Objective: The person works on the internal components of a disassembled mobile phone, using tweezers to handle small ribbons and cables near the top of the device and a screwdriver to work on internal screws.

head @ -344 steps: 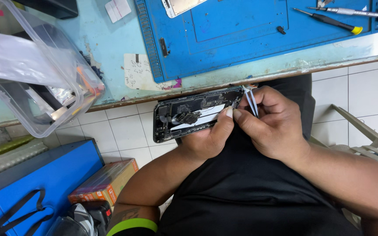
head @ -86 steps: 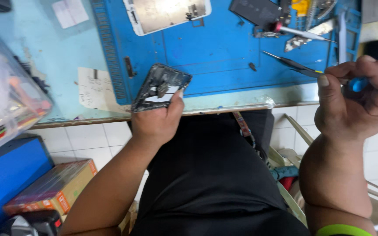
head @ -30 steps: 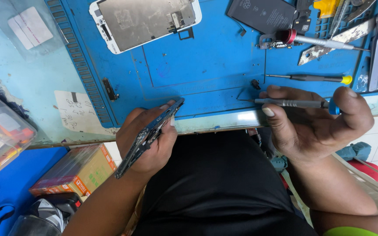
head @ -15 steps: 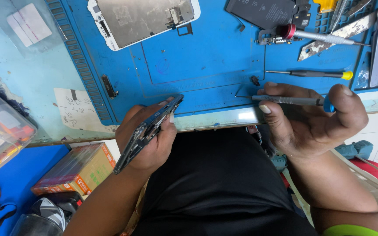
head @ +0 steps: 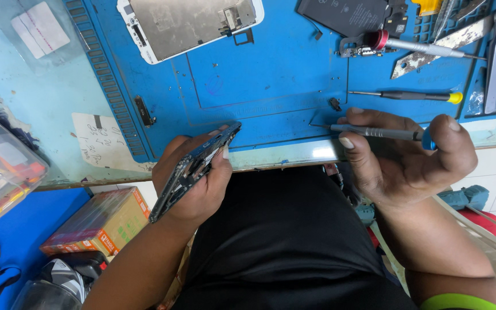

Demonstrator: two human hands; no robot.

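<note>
The left hand [head: 193, 183] is closed around an opened black phone housing with its inner parts exposed [head: 193, 169], gripping it edge-on and tilted so that its upper end points toward the bench; the thumb lies along one long side and the fingers wrap the other. The housing sits just in front of the near edge of the blue rubber work mat with moulded ridges and trays [head: 271, 74], above the person's black-clothed lap. The right hand [head: 403, 163] is curled around a slim grey metal screwdriver with a blue end cap [head: 374, 133], thumb pressed on the shaft and forefinger hooked over the cap; the tool lies nearly level, its fine tip pointing left over the mat's near edge, well apart from the housing. On the mat, a white-framed phone screen assembly lying face down with a silvery back plate [head: 193, 23] rests at the far left, and a flat black rectangular battery [head: 354, 14] lies further right. Beside the battery is a red-collared silver tool [head: 414, 46], and nearer the right hand lies 1 thin dark screwdriver with a yellow end [head: 409, 96]. Left of the mat, a white paper note with handwriting [head: 101, 146] lies on the pale turquoise bench top [head: 24, 92]. Below the bench, an orange cardboard box [head: 96, 221] sits to the left of the left forearm.
</note>
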